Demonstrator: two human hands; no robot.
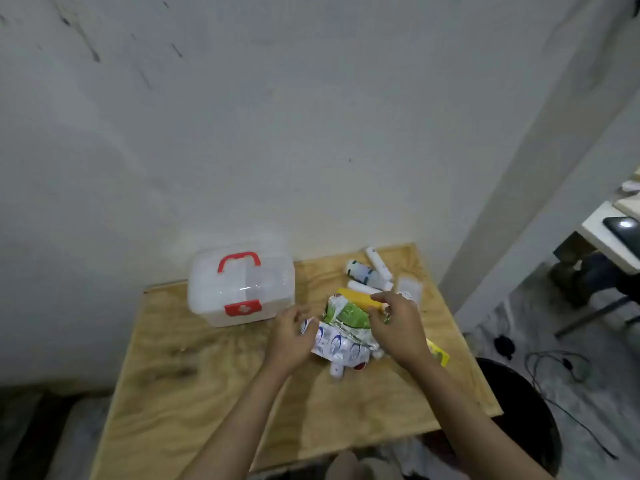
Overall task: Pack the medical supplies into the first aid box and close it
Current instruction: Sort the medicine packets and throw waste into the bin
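A clear plastic first aid box [240, 287] with a red handle and red latch stands shut at the back left of the wooden table [214, 386]. To its right lies a heap of supplies: white and blue blister strips [341, 344], a green and white packet [346, 311], a yellow box [356, 297], white bottles and tubes [369, 271]. My left hand [289, 337] touches the left edge of the blister strips. My right hand [398, 327] rests on the heap, fingers curled at the yellow box and green packet. Whether either hand grips anything is unclear.
A grey wall rises right behind the table. A small clear case [408, 289] lies at the table's far right edge. A black round bin [523, 410] stands on the floor at the right, with cables [561, 368] beyond it. A white desk with a phone [623, 230] is far right.
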